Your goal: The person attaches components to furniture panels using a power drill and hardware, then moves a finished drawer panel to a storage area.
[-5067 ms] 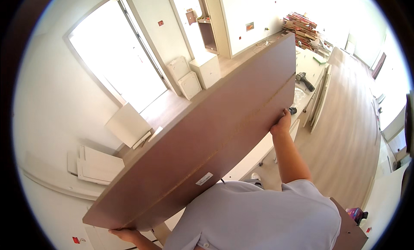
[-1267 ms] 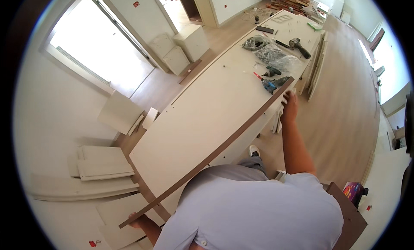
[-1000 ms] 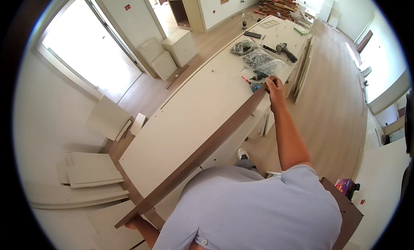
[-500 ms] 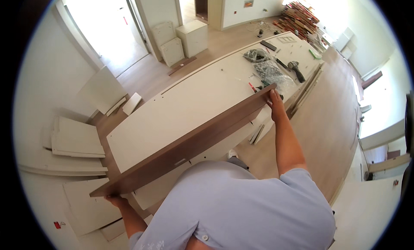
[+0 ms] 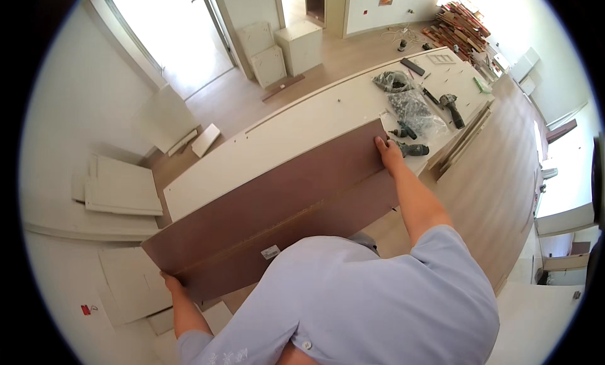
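A long brown board (image 5: pixel 277 204) spans the space in front of me, tilted so its broad face shows. A rough tan line runs lengthwise along it, and a small white label (image 5: pixel 270 252) sits near the lower edge. My left hand (image 5: pixel 171 283) is closed on the board's left end. At the right end my right hand (image 5: pixel 389 154) grips it, fingers at the edge. Beneath and beyond the board lies a large white panel (image 5: pixel 302 131). Just right of my right hand rests a dark power drill (image 5: pixel 413 149), with a smaller driver (image 5: pixel 403 132) beside it.
Another drill (image 5: pixel 452 108) and a clear plastic bag of small parts (image 5: pixel 413 107) lie on the white panel's far end. White boards (image 5: pixel 123 187) lean at the left wall. Scrap wood (image 5: pixel 459 32) is piled at the back right. A white box (image 5: pixel 300 48) stands by the doorway.
The brown board has turned from nearly edge-on to showing its broad face. Both hands have kept hold of it, and the right one has shifted slightly left and down.
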Demonstrator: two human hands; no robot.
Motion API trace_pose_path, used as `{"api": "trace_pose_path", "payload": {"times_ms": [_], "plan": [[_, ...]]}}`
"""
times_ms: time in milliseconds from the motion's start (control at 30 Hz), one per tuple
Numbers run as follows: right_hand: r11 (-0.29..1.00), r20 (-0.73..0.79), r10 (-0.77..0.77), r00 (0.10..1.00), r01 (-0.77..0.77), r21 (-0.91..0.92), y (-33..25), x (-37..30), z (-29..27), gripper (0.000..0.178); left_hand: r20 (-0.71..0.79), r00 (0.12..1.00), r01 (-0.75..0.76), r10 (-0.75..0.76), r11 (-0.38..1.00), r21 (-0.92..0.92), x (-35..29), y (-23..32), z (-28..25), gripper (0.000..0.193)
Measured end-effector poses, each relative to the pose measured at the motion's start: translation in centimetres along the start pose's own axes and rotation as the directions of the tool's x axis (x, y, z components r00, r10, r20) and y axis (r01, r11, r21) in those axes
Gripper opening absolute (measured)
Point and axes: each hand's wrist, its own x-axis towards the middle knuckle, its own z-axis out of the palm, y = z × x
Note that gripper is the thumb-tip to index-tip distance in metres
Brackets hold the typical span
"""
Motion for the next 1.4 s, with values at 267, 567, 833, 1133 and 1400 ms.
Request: {"api": "trace_pose_path", "payload": {"times_ms": [267,567,833,1133,1400], "plan": [[0.973,0.020,0.156,0.988,-0.150,-0.173,5.1,0.8,3.4,0.087,0.045,0.999,0.017,-0.029,0.973,0.231,2.9,-4.9,-2.4,0.078],[0.929,0.195,0.170,0.966,-0.092,-0.358,5.0,0.3,6.7,0.067,-0.091,0.995,0.090,-0.043,0.789,0.608,3.1,-7.2,-3.5,0.068],[0.861,0.172,0.211,0.962,-0.099,-0.499,2.2,-2.3,8.8,0.065,-0.145,0.983,0.178,-0.114,0.788,0.589,4.3,-10.0,-5.5,0.064],[0.765,0.276,0.044,0.960,0.145,-0.627,5.3,-6.8,8.3,0.073,0.098,0.995,-0.029,-0.023,0.868,0.496,5.0,-12.4,-3.9,0.062],[0.723,0.142,0.223,0.964,-0.066,-0.688,8.0,-10.8,4.5,0.076,0.139,0.961,-0.273,0.241,0.718,0.640,3.1,-11.9,-3.5,0.055]]}}
